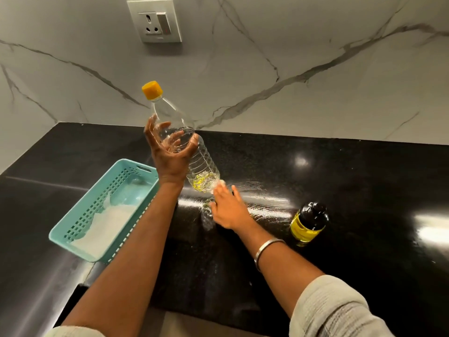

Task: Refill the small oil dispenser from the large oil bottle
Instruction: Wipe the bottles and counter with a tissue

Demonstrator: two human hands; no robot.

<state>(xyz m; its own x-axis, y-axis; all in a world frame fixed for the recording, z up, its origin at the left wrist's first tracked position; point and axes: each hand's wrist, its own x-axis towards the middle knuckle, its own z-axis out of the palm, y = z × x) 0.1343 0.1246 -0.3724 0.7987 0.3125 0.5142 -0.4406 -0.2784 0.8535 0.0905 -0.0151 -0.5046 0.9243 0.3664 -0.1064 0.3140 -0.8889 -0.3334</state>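
My left hand (171, 152) grips the large oil bottle (184, 144) in the air, tilted, orange cap (152, 90) toward 11 o'clock, a little yellow oil at its base. My right hand (228, 208) lies flat on the black counter (364, 181), pressing a white cloth (220, 184) beneath the bottle. The small oil dispenser (308, 221) stands at 3 o'clock from that hand, the teal basket (107, 207) at 9 o'clock.

The glossy black stone desk (352, 171) carries a turquoise slotted plastic basket (80, 222) at left and a small black-capped oil dispenser (308, 223) at right.
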